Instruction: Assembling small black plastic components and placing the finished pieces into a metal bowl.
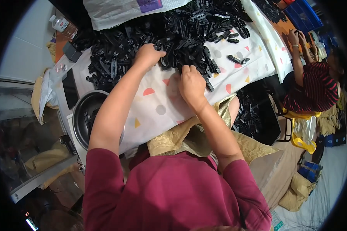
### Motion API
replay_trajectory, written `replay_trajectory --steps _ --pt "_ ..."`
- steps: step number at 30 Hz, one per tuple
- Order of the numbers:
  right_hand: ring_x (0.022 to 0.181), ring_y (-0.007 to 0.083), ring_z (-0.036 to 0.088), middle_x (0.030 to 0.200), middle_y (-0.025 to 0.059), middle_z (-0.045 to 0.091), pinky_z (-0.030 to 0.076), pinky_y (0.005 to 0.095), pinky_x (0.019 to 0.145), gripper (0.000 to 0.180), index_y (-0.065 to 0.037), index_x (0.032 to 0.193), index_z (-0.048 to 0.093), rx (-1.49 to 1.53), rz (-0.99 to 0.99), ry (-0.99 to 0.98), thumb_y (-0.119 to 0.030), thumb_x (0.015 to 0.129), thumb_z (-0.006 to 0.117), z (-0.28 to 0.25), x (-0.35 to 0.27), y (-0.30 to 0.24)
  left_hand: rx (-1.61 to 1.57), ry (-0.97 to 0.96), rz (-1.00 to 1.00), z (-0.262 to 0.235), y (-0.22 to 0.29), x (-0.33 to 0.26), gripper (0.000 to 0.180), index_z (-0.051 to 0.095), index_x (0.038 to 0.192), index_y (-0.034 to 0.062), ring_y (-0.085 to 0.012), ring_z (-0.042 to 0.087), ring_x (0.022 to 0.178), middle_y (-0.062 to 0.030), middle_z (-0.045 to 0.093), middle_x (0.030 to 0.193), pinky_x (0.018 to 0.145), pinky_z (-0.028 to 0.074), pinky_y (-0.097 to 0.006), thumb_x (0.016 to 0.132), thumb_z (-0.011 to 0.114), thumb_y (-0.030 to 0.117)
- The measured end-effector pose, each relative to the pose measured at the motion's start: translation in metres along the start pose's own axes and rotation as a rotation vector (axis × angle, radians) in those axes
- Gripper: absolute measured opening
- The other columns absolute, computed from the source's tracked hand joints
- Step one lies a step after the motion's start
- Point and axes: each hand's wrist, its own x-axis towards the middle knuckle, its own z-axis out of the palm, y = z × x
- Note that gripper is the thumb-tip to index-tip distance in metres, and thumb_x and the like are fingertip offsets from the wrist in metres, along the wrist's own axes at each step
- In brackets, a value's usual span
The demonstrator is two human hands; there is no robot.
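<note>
In the head view, my left hand (148,54) lay curled, fingers down in a heap of small black plastic parts (162,30) on a patterned white cloth (158,111). My right hand (191,84) was closed, pinching parts at the heap's near edge. A metal bowl (81,115) sat left.

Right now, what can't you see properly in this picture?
Head view only:
- Left hand: fingertips buried in the heap of small black plastic parts, so whether it holds one cannot be told.
- Right hand: its back faces the camera, hiding its grip.
- Round grey metal bowl: partly hidden behind the left forearm.
- Clear plastic bottle: near the dark rim, too small and bent.
</note>
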Motion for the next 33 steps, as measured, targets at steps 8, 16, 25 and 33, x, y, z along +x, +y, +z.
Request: replay_trajectory --steps 8,16,25,33 --pt "0.070 0.0059 0.056 0.077 0.0007 0.059 0.047 0.0214 0.054 0.024 -0.003 0.111 0.056 0.908 0.339 -0.123 -0.009 0.088 0.054 -0.032 -0.004 0.013 -0.332 -0.010 0.029 -0.015 -0.009 -0.028 0.021 0.062 0.082 0.0006 -0.0112 0.053 0.057 -0.0027 0.059 0.063 0.055 0.042 -0.025 0.071 0.063 0.018" --pt "0.077 0.0102 0.059 0.091 0.0062 0.059 0.053 0.0217 0.062 0.023 0.001 0.105 0.060 0.978 -0.042 -0.002 0.004 0.082 0.057 -0.066 0.000 -0.007 -0.318 -0.156 0.087 -0.075 0.011 -0.061 0.025 0.061 0.097 0.0019 -0.0071 0.053 0.060 -0.0016 0.060 0.071 0.054 0.042 -0.022 0.079 0.065 0.019" --pt "0.075 0.0211 0.062 0.085 0.0139 0.063 0.050 0.0262 0.062 0.025 0.002 0.090 0.060 0.738 -0.578 0.221 0.011 0.068 0.067 -0.094 -0.007 -0.035 -0.429 -0.544 0.350 -0.109 0.040 -0.113 0.026 0.062 0.096 0.0000 -0.0081 0.055 0.078 -0.0018 0.061 0.082 0.070 0.044 -0.022 0.077 0.067 0.017" --pt "0.077 0.0235 0.062 0.094 0.0143 0.059 0.052 0.0278 0.067 0.032 0.003 0.101 0.055 0.762 -0.385 0.217 0.007 0.072 0.066 -0.098 -0.015 -0.048 -0.110 -0.077 0.709 -0.092 0.032 -0.143 0.038 0.062 0.096 0.0043 -0.0205 0.061 0.060 -0.0109 0.062 0.068 0.057 0.047 -0.028 0.064 0.071 0.021"
